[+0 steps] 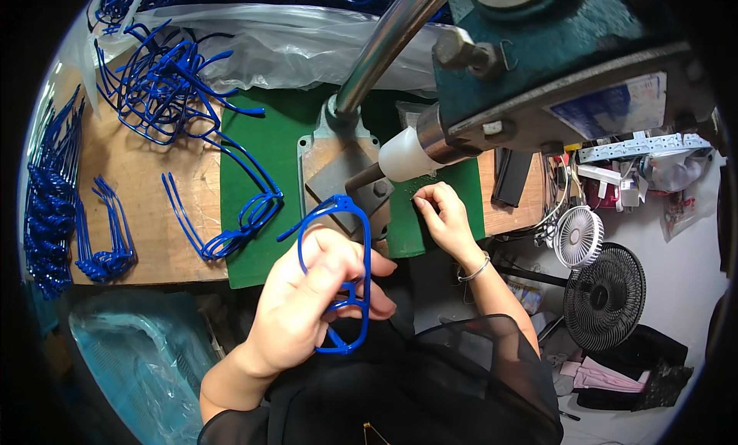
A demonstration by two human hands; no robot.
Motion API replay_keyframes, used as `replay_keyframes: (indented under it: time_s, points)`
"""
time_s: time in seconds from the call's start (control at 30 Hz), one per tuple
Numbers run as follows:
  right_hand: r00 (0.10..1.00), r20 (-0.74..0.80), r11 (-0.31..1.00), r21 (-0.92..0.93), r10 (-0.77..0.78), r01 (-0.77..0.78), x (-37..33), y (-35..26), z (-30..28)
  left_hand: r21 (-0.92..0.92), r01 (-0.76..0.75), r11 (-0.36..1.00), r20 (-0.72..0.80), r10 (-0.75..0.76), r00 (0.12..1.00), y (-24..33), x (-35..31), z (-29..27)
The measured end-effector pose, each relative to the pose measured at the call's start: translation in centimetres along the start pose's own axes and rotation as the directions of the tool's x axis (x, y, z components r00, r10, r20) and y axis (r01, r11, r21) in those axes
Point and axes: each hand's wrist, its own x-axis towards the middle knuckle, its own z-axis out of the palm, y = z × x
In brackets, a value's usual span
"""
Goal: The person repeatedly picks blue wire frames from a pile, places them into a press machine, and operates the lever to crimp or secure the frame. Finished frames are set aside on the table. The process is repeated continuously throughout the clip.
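My left hand (296, 303) is closed around a blue eyeglass frame (367, 253), raised in front of the press base with its front turned upright. One end of the frame is beside the tip of the press rod (364, 177). Over on the green mat (250, 270), my right hand (449, 220) has thumb and forefinger together beside tiny scattered bits (413, 193). Whatever may be between those fingertips is too small to make out. A metal plate (347, 174) sits on the press base under the rod, partly hidden by the rod and frame.
The green press head (492, 91) overhangs the upper right, with a steel column (384, 45) behind. Tangled blue frames (165, 91), a few loose ones (223, 243) and stacked frames (50, 206) lie leftward. Two fans (578, 237) stand at right; a plastic-lined blue basket (138, 337) is lower left.
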Motion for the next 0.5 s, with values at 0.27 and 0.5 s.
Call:
replay_keyframes:
  time_s: [0.27,0.5]
  points:
    - [0.999,0.02,0.999,-0.013,-0.03,0.031,0.5,-0.3,0.2,0.173,0.073,0.982,0.016,-0.077,0.997,-0.3,-0.3,0.3]
    - [0.996,0.079,0.989,0.138,0.041,-0.052,1.1,-3.7,-1.7,0.377,0.024,0.926,0.135,-0.081,0.988,-1.1,-0.4,-0.1]
